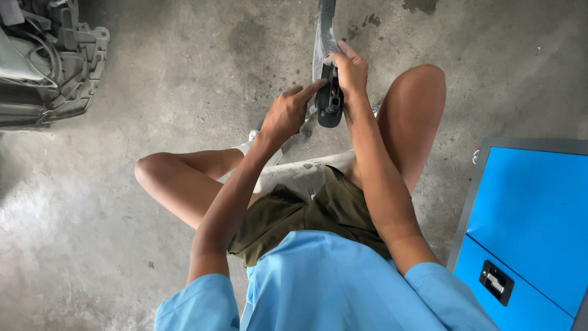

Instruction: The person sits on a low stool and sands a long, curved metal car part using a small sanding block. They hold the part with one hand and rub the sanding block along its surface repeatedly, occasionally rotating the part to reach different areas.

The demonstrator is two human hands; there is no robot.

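Handle (329, 98) inside right hand (350, 72) grip; left hand (288, 113) fingertip touching.

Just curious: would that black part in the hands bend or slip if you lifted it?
The black part looks like moulded plastic, so probably stiff and light. Its holes and edges likely aid grip. The right hand steadies it, so it may shift.

- A black plastic fitting (330, 98), oblong with round holes in its face, is held upright against a grey strip.
- The long grey curved strip (323, 37) is stood above the concrete floor.
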